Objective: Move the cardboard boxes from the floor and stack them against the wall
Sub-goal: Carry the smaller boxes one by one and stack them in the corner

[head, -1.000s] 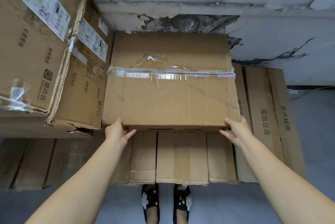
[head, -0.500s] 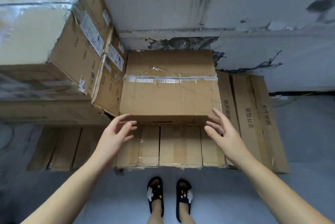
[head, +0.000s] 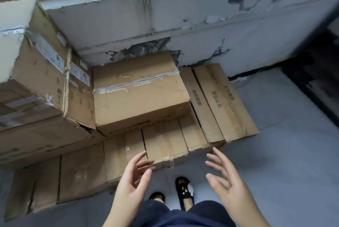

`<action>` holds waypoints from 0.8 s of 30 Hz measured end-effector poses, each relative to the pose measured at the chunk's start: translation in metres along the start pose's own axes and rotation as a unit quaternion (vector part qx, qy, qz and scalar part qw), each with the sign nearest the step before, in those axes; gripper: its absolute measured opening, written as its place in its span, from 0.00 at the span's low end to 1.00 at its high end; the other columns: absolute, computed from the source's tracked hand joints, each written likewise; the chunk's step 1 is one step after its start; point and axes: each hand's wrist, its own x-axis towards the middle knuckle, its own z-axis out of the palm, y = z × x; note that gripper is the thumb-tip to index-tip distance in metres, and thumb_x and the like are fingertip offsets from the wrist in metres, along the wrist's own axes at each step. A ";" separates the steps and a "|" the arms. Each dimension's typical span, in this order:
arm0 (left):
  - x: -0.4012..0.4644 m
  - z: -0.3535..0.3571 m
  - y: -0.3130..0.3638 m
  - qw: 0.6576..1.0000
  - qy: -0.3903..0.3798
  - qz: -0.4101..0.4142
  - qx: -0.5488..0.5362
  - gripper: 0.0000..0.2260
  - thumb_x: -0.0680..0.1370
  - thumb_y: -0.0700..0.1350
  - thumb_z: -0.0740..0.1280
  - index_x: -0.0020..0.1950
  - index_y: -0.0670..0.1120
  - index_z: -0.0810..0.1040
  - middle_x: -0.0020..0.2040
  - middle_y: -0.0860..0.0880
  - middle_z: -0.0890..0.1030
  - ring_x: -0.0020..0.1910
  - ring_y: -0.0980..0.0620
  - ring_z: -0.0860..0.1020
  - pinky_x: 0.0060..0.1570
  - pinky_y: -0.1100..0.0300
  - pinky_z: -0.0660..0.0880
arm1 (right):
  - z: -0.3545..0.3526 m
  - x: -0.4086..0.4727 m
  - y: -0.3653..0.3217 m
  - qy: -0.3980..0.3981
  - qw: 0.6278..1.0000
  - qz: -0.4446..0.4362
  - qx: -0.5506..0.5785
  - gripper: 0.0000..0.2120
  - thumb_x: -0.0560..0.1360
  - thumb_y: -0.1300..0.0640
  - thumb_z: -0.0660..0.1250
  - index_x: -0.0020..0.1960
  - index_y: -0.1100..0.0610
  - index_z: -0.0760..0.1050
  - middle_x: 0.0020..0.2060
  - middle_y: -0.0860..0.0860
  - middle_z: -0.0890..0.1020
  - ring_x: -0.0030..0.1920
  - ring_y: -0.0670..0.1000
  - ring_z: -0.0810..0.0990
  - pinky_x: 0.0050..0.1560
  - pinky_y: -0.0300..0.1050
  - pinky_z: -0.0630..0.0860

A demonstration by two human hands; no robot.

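The box (head: 139, 91) is plain brown cardboard, its top crossed by a band of clear, wrinkled tape with loose scraps stuck beside it. Its near face is creased and scuffed along the bottom edge. It sits on a row of flat cartons (head: 165, 142) lying side by side on the floor, its back against the wall (head: 201, 39) and its left side just beside a taller stack (head: 45, 72) of labelled boxes.

Both hands are free and hold nothing. The left hand (head: 134, 177) hovers in front of the cartons with fingers spread and slightly bent; the right hand (head: 223, 177) hangs apart from it, palm turned inward, fingers relaxed and splayed. Neither touches the box.

To the right, three more long cartons (head: 222, 102) with printed characters lean out from the wall at an angle. The floor (head: 284, 153) is pale grey. The wall is off-white, with paint peeled to dark patches just above the box and black cracks running rightward. Below the hands show dark trousers and black slippers (head: 184, 190) with small decorations.
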 end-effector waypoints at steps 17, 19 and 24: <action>-0.049 -0.005 -0.013 0.894 -0.418 0.130 0.096 0.14 0.72 0.48 0.68 0.57 0.58 0.78 0.53 0.52 0.81 0.48 0.51 0.82 0.47 0.64 0.77 | 0.112 -0.223 0.040 0.525 0.834 0.043 0.163 0.22 0.72 0.42 0.66 0.64 0.44 0.68 0.56 0.41 0.80 0.56 0.41 0.80 0.53 0.37 0.77; -0.068 0.008 -0.017 0.871 -0.459 0.139 0.109 0.16 0.67 0.55 0.66 0.54 0.65 0.77 0.53 0.52 0.81 0.47 0.53 0.82 0.47 0.64 0.77 | 0.117 -0.251 0.048 0.566 0.806 0.047 0.168 0.22 0.71 0.48 0.64 0.64 0.44 0.68 0.56 0.39 0.79 0.57 0.43 0.79 0.55 0.44 0.77; -0.134 0.043 -0.027 0.816 -0.548 0.149 0.109 0.16 0.66 0.56 0.65 0.53 0.67 0.77 0.52 0.53 0.82 0.48 0.54 0.82 0.49 0.63 0.77 | 0.123 -0.335 0.065 0.642 0.745 0.052 0.174 0.34 0.64 0.31 0.67 0.65 0.44 0.68 0.57 0.39 0.79 0.58 0.42 0.79 0.52 0.38 0.78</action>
